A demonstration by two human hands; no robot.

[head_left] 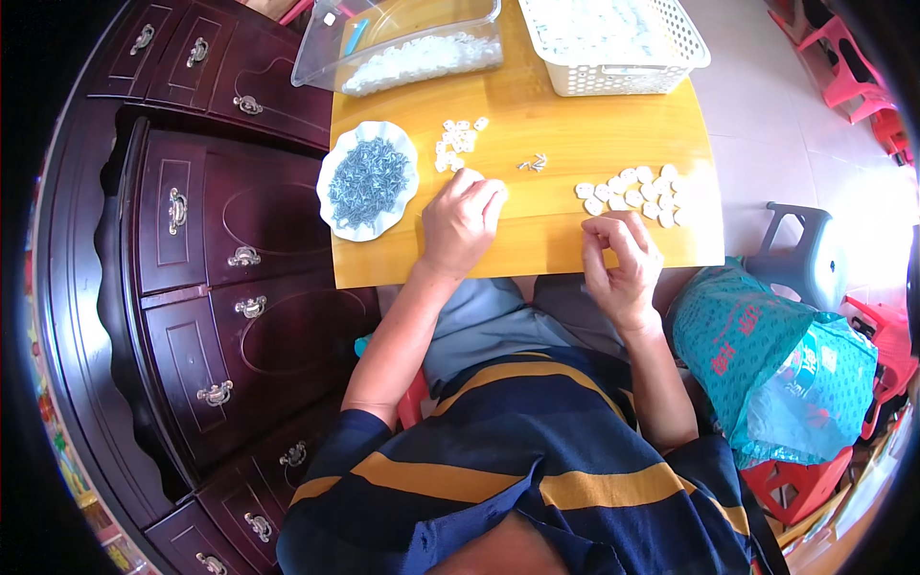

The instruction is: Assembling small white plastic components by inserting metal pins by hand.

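Observation:
My left hand is closed just above the near part of the table, thumb and fingers drawn together; anything between them is hidden. Close beyond it lies a loose group of small white plastic pieces. To its left stands a white scalloped dish heaped with small grey metal screws. My right hand is at the table's near edge, fingers bent toward the thumb in a pinch, and what it holds cannot be made out. Beyond that hand are several round white pieces. A few loose screws lie between the groups.
On the far side of the yellow wooden table are a clear bin of white pieces and a white perforated basket. A dark drawer cabinet borders the left. At right are a teal bag and a grey stool.

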